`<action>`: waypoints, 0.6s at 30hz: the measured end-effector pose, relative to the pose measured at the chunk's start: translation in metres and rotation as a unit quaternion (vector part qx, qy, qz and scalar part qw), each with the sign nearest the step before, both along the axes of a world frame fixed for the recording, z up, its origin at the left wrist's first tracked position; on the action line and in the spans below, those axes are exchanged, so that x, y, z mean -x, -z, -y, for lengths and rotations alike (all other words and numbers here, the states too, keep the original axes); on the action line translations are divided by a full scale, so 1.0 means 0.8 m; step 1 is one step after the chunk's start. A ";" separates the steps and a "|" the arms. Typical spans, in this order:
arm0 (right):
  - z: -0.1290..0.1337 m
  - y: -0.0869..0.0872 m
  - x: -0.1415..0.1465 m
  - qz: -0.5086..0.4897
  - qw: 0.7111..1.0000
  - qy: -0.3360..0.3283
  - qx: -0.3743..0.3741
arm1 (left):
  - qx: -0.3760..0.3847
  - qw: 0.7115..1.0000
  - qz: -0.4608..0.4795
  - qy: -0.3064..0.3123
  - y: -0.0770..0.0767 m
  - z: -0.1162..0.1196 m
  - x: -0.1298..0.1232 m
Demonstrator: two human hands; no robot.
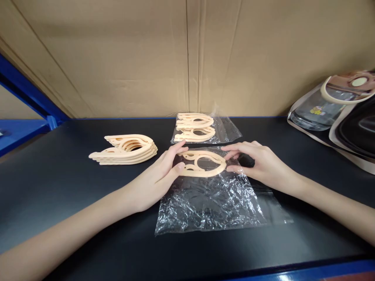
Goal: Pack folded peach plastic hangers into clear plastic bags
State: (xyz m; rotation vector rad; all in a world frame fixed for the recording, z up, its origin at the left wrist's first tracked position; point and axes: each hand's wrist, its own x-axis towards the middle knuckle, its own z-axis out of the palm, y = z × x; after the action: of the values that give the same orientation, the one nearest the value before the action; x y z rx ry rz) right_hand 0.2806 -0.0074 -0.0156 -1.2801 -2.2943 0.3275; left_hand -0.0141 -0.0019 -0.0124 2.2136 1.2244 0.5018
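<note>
A beige folding hanger (pixel 215 171), folded flat, lies in a clear plastic bag (pixel 205 210) on the black table. My left hand (pixel 159 175) has its thumb and fingers closed about the hanger's left ends. At the rounded right end, my right hand (pixel 258 162) pinches around the hanger, thumb below and fingers above, touching the plastic. The bag's loose, crinkled part spreads toward me. Left of my left hand rests a stack of several similar folded hangers (pixel 125 158). Just behind my hands, another clear bag (pixel 225 128) contains folded hangers (pixel 196 136).
A clear bottle (pixel 313 111) with a carry loop stands at the right, beside a black and beige item (pixel 357 128). Behind the black table (pixel 52 187) rises a cardboard wall (pixel 131 58). A blue metal frame (pixel 32 93) borders the left side.
</note>
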 end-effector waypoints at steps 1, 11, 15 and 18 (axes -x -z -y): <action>0.001 0.000 0.002 -0.008 1.000 -0.002 0.008 | -0.009 1.000 -0.004 0.004 0.001 -0.001 0.001; 0.003 -0.001 0.005 -0.030 0.998 -0.040 0.024 | -0.084 0.990 -0.076 0.084 0.002 -0.008 0.007; 0.003 -0.001 0.005 -0.017 0.999 -0.048 0.009 | -0.093 0.988 -0.092 0.085 -0.001 -0.008 0.007; 0.002 0.001 0.002 -0.019 0.998 -0.064 0.019 | -0.101 0.986 -0.095 0.092 -0.003 -0.007 0.006</action>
State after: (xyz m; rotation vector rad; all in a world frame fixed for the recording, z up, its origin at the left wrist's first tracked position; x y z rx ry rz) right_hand 0.2788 -0.0086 -0.0162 -1.1388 -2.3535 0.4370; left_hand -0.0191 0.0036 -0.0098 2.5666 1.0881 0.3604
